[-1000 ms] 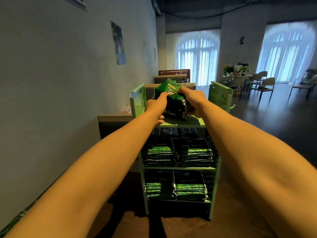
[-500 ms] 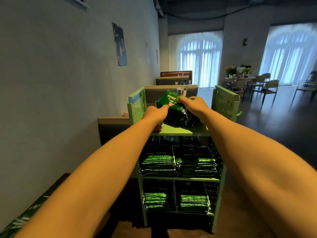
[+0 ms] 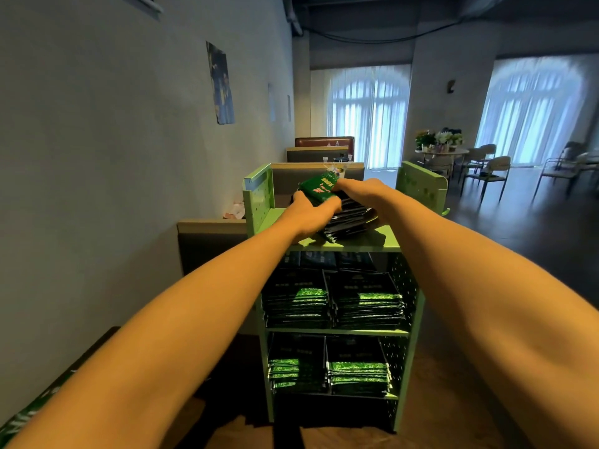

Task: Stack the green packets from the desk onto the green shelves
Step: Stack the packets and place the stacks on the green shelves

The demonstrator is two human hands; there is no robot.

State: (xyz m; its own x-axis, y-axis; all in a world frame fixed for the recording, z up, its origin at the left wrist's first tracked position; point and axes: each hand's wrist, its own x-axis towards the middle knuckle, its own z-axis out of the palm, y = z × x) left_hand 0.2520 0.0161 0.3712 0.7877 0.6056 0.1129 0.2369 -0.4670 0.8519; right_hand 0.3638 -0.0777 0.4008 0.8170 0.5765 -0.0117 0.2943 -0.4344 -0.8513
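A stack of green packets (image 3: pixel 321 189) rests tilted on the top board of the green shelves (image 3: pixel 376 243). My left hand (image 3: pixel 308 215) grips the stack's near left side. My right hand (image 3: pixel 359 191) holds its far right edge from above. The lower packets of the stack fan out to the right (image 3: pixel 351 218). Two lower shelves hold more green packets in side-by-side piles, on the middle shelf (image 3: pixel 334 303) and on the bottom shelf (image 3: pixel 330 371).
A grey wall runs along the left. Low partitions (image 3: pixel 210 241) stand behind the shelves. Chairs and a round table with flowers (image 3: pixel 440 147) are at the back right. Open dark floor lies to the right. A green-printed strip (image 3: pixel 29 413) shows at the bottom left.
Both hands have lowered the stack onto the top shelf board and its bottom packets have spread rightward. The camera has moved closer to the shelves.
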